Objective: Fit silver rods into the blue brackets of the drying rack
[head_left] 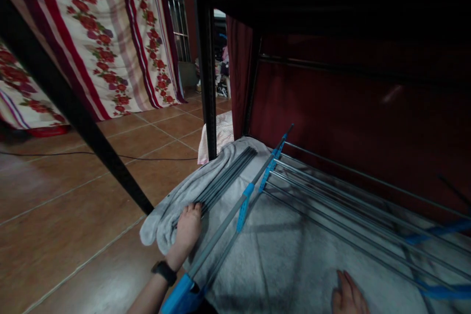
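Observation:
My left hand (189, 225), with a dark watch on its wrist, is closed around the near end of a bundle of thin grey rods (226, 179). The bundle lies on a grey blanket (279, 265). To its right stretches a partly assembled rack frame (257, 176) of grey tubes with blue plastic joints. Several long parallel tubes (349, 196) run from its blue perforated connectors toward the right edge. My right hand (348, 294) is at the bottom edge, over the blanket, fingers extended and apart from the tubes; its lower part is cut off.
A black metal post (208, 83) and a slanting black bar (84, 108) frame the left side. Dark red fabric (331, 98) closes the back. Beyond are a tiled floor (73, 235), a floral curtain (99, 34) and a thin cable (154, 158). A dark surface hangs overhead.

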Demonstrator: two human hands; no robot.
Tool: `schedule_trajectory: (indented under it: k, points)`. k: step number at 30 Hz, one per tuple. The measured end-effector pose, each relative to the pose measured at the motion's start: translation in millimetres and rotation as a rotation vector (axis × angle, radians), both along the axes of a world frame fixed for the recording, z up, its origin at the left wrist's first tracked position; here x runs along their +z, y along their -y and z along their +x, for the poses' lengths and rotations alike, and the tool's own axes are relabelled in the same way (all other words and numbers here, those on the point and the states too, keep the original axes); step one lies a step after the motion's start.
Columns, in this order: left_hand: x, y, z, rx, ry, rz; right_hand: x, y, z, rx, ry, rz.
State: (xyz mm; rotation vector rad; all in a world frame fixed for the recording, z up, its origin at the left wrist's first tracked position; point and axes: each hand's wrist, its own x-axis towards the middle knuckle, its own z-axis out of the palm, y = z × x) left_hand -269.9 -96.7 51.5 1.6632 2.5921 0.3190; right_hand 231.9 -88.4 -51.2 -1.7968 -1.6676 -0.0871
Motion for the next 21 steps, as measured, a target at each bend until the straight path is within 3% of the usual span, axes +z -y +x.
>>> schedule_trajectory:
  k: [4,10,16,21]
  points:
    - [-0.8,1.5,-2.6,0.061,0.083,0.024,-26.0,-3.3,14.4,0.003,0.048,0.002]
    - [11.1,25.2,-8.5,0.193,0.52,0.194,-41.9,-3.6,20.8,0.036,0.103,0.007]
    - [21.4,80.8,-0.9,0.259,0.827,0.46,-42.3,-2.3,21.6,0.078,0.15,0.004]
    - [16.7,144.9,19.1,0.371,0.961,0.435,-31.9,1.9,12.5,0.057,0.122,0.02]
